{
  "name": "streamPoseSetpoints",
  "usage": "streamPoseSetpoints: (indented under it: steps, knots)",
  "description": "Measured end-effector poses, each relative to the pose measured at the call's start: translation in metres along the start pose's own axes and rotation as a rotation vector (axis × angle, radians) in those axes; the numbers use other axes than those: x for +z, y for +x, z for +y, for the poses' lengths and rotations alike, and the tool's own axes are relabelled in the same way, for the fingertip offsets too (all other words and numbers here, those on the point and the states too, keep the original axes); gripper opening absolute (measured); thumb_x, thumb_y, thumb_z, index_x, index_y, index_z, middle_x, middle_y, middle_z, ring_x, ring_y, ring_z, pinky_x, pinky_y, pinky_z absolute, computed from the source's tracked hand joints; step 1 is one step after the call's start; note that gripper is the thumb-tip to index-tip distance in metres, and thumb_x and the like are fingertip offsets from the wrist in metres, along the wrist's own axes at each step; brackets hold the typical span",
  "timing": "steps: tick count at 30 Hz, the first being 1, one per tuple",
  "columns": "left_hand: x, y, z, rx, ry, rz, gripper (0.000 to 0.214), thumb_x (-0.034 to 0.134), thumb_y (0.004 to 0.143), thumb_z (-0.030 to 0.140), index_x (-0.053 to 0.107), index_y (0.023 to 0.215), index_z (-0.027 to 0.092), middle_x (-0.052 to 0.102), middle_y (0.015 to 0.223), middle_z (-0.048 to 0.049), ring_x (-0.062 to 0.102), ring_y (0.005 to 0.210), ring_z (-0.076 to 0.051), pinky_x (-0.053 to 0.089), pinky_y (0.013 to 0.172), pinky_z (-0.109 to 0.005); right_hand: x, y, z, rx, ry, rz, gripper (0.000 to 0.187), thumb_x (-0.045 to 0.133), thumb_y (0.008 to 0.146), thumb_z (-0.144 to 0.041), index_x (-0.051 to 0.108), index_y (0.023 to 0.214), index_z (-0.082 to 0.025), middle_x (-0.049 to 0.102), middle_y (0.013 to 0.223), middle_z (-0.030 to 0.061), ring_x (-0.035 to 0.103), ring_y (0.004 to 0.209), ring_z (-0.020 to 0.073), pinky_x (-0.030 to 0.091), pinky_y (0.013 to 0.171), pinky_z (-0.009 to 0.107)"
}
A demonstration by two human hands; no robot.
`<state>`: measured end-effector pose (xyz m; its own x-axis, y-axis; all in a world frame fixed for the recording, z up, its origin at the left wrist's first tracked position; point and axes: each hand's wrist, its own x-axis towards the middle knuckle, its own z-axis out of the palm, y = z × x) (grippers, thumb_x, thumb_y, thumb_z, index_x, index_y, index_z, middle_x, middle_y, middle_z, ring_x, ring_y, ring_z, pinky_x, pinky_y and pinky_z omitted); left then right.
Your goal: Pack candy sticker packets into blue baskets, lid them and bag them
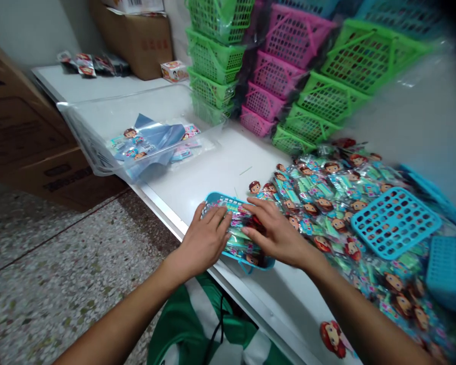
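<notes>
A small blue plastic basket sits at the near edge of the white table, filled with cartoon-printed packets. My left hand lies flat on the basket's left side, fingers stretched out over the packets. Over the right side of the same basket, my right hand presses down on the packets with its fingers together and slightly bent. Neither hand lifts anything.
A large heap of the same packets covers the table to the right, with blue baskets on it. Stacks of green and pink baskets stand behind. A clear bin with packets sits left, cardboard boxes beyond.
</notes>
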<state>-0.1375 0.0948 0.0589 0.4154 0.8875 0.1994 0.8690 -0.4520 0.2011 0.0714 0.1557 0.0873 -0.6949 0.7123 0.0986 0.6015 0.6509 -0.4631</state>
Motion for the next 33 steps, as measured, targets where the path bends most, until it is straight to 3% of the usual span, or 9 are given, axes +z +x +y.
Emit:
streamPoseSetpoints:
  steps: [3,6,9,11,15,17,19,25,33]
  knots:
    - [-0.002,0.001,0.001,0.017,-0.034,0.054,0.037,0.040,0.088,0.023,0.048,0.123,0.011,0.051,0.128,-0.0165,0.038,0.128,-0.030,0.014,0.111,-0.058,-0.009,-0.015,0.006,0.009,-0.158,-0.063,0.064,0.058,0.081,-0.048,0.037,0.136,-0.023,0.039,0.139,0.0127,0.033,0.129,0.0294,0.031,0.103,0.050]
    - [0.002,0.004,-0.001,0.066,-0.074,0.062,0.038,0.042,0.087,0.024,0.048,0.121,0.009,0.038,0.140,-0.0182,0.023,0.136,-0.030,0.017,0.112,-0.054,0.002,-0.019,0.004,0.085,-0.306,-0.079,0.074,0.062,0.076,-0.052,0.037,0.136,-0.017,0.042,0.136,0.0174,0.034,0.127,0.0336,0.029,0.102,0.052]
    - [0.007,0.006,-0.004,0.091,-0.090,-0.001,0.054,0.042,0.089,0.038,0.035,0.134,0.009,0.034,0.144,-0.0183,0.026,0.136,-0.030,0.021,0.112,-0.051,0.014,-0.015,-0.004,0.094,-0.315,-0.048,0.075,0.059,0.078,-0.054,0.039,0.134,-0.009,0.043,0.135,0.0207,0.034,0.126,0.0333,0.027,0.105,0.049]
    - [0.009,0.007,-0.006,0.084,-0.072,-0.027,0.058,0.041,0.089,0.040,0.029,0.139,0.013,0.035,0.144,-0.0167,0.028,0.134,-0.030,0.023,0.110,-0.052,0.010,-0.017,-0.003,0.073,-0.248,-0.027,0.077,0.056,0.078,-0.057,0.036,0.136,-0.010,0.042,0.136,0.0188,0.034,0.127,0.0313,0.028,0.105,0.047]
    - [0.009,0.007,-0.007,0.087,-0.036,-0.020,0.049,0.040,0.090,0.037,0.037,0.134,0.017,0.035,0.144,-0.0154,0.031,0.133,-0.030,0.022,0.110,-0.055,-0.020,-0.039,0.014,0.041,-0.138,0.043,0.047,0.053,0.085,-0.048,0.048,0.125,-0.021,0.050,0.129,0.0110,0.042,0.120,0.0252,0.033,0.100,0.044]
    - [0.009,0.008,-0.006,0.102,-0.029,-0.012,0.047,0.041,0.089,0.036,0.040,0.131,0.015,0.032,0.146,-0.0156,0.027,0.135,-0.030,0.019,0.111,-0.055,-0.032,-0.050,0.021,-0.010,-0.148,0.000,0.026,0.052,0.088,-0.039,0.060,0.107,-0.023,0.058,0.117,0.0084,0.048,0.111,0.0236,0.035,0.095,0.042]
    - [0.009,0.008,-0.006,0.112,-0.039,-0.011,0.047,0.041,0.089,0.035,0.040,0.130,0.012,0.030,0.147,-0.0159,0.022,0.137,-0.029,0.017,0.113,-0.053,-0.037,-0.057,0.020,-0.066,-0.189,-0.082,0.018,0.051,0.088,-0.033,0.064,0.095,-0.023,0.063,0.106,0.0065,0.051,0.102,0.0226,0.035,0.092,0.042]
    - [0.011,0.008,-0.006,0.090,-0.097,-0.027,0.057,0.040,0.090,0.037,0.027,0.140,0.012,0.031,0.147,-0.0143,0.024,0.137,-0.026,0.023,0.113,-0.048,-0.031,-0.051,0.000,-0.088,-0.247,-0.210,0.024,0.045,0.090,-0.030,0.064,0.102,-0.023,0.066,0.096,0.0055,0.052,0.096,0.0216,0.030,0.095,0.045]
    - [0.007,0.011,-0.006,0.103,-0.070,-0.041,0.058,0.041,0.088,0.047,0.036,0.136,0.013,0.033,0.146,-0.0155,0.025,0.137,-0.030,0.017,0.113,-0.052,0.000,-0.050,-0.004,-0.058,-0.194,-0.221,0.034,0.038,0.093,-0.028,0.055,0.121,-0.022,0.063,0.115,0.0061,0.047,0.114,0.0233,0.022,0.103,0.048]
